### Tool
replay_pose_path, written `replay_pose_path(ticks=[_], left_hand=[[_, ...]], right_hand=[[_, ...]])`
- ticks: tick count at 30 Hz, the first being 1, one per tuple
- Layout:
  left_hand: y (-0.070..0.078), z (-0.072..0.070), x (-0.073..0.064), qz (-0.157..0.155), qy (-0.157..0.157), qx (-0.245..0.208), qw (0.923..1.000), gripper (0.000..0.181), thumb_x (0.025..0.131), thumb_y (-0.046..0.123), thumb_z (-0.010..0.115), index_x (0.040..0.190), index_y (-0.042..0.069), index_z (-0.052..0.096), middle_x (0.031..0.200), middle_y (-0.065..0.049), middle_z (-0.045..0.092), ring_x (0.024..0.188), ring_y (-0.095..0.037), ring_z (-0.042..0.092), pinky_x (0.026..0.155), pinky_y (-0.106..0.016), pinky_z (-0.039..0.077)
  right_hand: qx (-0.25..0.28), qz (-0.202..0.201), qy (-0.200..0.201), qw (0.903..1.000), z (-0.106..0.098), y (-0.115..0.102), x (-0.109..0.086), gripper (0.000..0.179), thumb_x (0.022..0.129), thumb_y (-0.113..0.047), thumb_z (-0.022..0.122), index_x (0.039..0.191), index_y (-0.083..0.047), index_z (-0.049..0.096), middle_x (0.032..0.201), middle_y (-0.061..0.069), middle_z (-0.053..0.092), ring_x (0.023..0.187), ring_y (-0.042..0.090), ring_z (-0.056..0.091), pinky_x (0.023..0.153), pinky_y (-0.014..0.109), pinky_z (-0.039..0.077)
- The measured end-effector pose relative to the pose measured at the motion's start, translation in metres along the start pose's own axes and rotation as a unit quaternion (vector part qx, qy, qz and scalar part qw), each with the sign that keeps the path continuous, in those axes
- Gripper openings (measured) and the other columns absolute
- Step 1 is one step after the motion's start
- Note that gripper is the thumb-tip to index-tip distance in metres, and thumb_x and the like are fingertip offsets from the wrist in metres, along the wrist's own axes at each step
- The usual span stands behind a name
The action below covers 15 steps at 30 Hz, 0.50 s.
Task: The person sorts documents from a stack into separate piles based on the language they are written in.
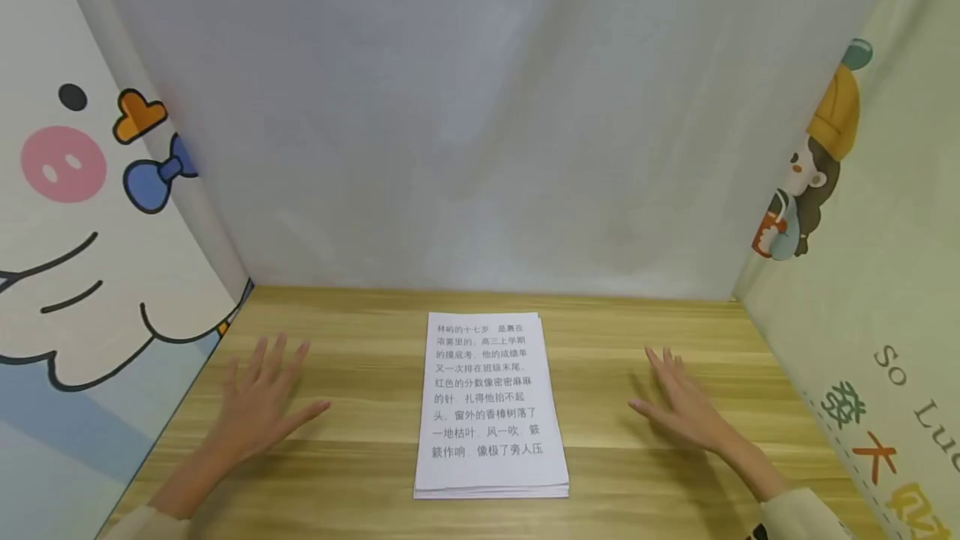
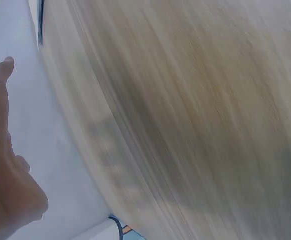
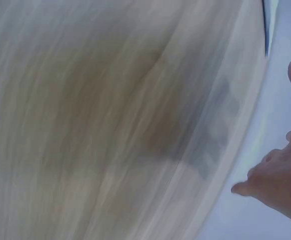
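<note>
A stack of white paper sheets (image 1: 487,407), the top one printed with lines of Chinese text, lies in the middle of the wooden table (image 1: 360,473). To its left my left hand (image 1: 258,402) hovers with fingers spread and thumb pointing toward the stack. My right hand (image 1: 682,407) is on the other side, its fingers extended and its thumb also turned toward the paper. Both hands are apart from the stack and hold nothing. In the left wrist view the left hand (image 2: 10,170) shows at the left edge; the right hand (image 3: 280,170) appears at the right edge of its wrist view.
A pale grey cloth wall (image 1: 487,123) rises behind the table. On the left stands a panel with a cartoon duck (image 1: 67,273). The right panel (image 1: 885,273) carries a cartoon figure and lettering. Shadows of the hands fall on the tabletop.
</note>
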<state>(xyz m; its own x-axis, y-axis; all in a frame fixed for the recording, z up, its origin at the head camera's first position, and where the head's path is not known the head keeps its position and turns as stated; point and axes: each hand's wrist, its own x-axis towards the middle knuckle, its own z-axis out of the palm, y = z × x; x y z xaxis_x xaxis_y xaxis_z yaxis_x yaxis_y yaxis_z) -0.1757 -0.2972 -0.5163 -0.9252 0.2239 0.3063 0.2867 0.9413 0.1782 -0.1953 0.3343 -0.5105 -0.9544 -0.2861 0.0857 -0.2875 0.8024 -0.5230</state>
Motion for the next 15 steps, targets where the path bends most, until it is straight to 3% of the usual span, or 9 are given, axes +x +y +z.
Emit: replay_pose_path(ticks=[5,10,15], left_hand=[[0.014,0.004,0.008,0.001,0.009,-0.04,0.9992,0.095,0.086,0.061,0.069,0.161,0.015,0.03,0.162,-0.029,0.031,0.147,-0.052,0.03,0.111,-0.082,0.016],[0.032,0.01,0.016,0.011,0.006,-0.105,0.9944,0.091,0.087,0.05,0.073,0.159,0.01,0.034,0.161,-0.029,0.034,0.146,-0.051,0.032,0.11,-0.08,0.018],[0.043,0.019,0.021,0.03,-0.004,-0.156,0.9872,0.087,0.088,0.041,0.075,0.156,0.003,0.037,0.16,-0.029,0.035,0.145,-0.051,0.033,0.108,-0.078,0.022]], right_hand=[[0.109,0.002,-0.024,0.9938,0.004,-0.01,0.005,0.09,0.099,-0.03,0.064,0.162,0.002,0.009,0.163,0.041,0.002,0.147,0.066,0.01,0.11,0.084,0.016],[0.168,0.007,-0.055,0.9842,0.012,-0.025,0.01,0.085,0.104,-0.029,0.057,0.163,-0.003,0.002,0.167,0.033,0.001,0.149,0.061,0.012,0.113,0.08,0.019],[0.213,0.025,-0.082,0.9733,0.022,-0.041,0.016,0.079,0.106,-0.031,0.054,0.164,-0.007,0.006,0.168,0.03,0.007,0.151,0.055,0.017,0.115,0.074,0.028]])
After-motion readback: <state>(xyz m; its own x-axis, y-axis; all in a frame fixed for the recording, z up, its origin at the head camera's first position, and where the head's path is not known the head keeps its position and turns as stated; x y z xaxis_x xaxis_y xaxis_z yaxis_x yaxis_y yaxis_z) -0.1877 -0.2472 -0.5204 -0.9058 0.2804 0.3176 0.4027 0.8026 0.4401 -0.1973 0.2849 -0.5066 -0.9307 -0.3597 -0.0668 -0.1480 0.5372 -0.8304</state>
